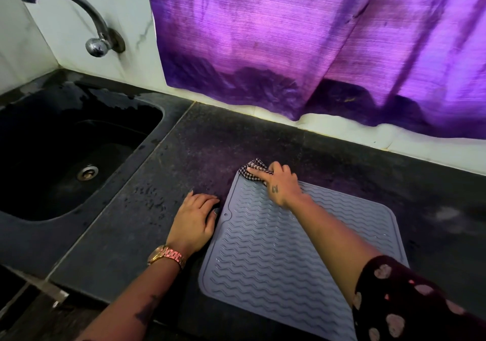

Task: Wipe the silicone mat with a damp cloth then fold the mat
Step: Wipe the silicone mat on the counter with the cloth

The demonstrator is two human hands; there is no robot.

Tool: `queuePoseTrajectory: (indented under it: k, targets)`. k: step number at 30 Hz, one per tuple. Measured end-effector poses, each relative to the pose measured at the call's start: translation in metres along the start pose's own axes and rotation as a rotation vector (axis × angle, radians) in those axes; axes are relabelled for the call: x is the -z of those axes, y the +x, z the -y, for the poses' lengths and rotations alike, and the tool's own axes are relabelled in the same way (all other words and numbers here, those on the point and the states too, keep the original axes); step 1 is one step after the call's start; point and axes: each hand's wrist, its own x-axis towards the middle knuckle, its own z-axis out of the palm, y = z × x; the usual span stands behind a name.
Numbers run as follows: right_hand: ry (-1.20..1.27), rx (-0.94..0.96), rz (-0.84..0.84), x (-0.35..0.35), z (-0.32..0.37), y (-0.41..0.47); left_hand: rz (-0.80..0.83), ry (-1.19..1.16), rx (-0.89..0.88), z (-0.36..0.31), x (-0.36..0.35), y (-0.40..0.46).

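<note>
A grey silicone mat [276, 256] with wavy ridges lies flat on the dark countertop [147, 209]. My right hand [282, 185] grips a small checked cloth [252, 169] and presses it onto the mat's far left corner. Part of the cloth is hidden under the fingers. My left hand [196, 221] lies flat on the counter beside the mat's left edge, with its fingertips touching that edge. A gold watch sits on the left wrist.
A black sink [65, 156] with a metal drain is set into the counter at the left, under a curved tap [79, 17]. A purple curtain [302, 45] hangs along the back wall. Water drops speckle the counter near the sink.
</note>
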Motion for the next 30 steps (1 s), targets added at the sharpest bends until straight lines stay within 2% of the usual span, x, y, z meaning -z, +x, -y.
queuePoseTrajectory:
  k: [3,6,7,9,12,15,20,24,27,30]
  targets:
    - [0.134,0.018,0.021,0.009,-0.007,0.006,0.014,0.002,0.004,0.000,0.001,0.000]
    - [0.398,-0.012,-0.124,0.020,-0.013,0.003,0.011,0.005,0.006,0.000,0.001,0.000]
    - [0.557,-0.057,-0.175,0.024,-0.014,0.000,0.016,0.006,0.007,0.000,0.001,0.000]
    - [1.042,-0.216,-0.226,0.031,-0.013,-0.010,0.019,0.009,0.006,0.000,0.001,-0.001]
    - [1.737,-0.479,-0.152,0.041,-0.016,-0.026,0.017,0.010,0.006,-0.001,0.002,0.000]
    - [2.021,-0.543,0.004,0.035,-0.024,-0.049,0.019,0.014,0.002,-0.002,0.002,0.000]
    - [2.062,-0.612,0.025,0.015,-0.023,-0.074,0.013,0.009,-0.004,-0.004,0.003,0.000]
    - [2.008,-0.663,-0.108,0.006,-0.015,-0.083,0.018,0.013,-0.005,-0.004,0.003,0.001]
    - [1.749,-0.735,-0.262,0.001,-0.004,-0.085,0.014,0.012,-0.009,-0.003,0.003,0.000]
    - [1.153,-0.772,-0.386,-0.004,0.006,-0.088,0.019,0.012,-0.008,-0.003,0.004,0.000]
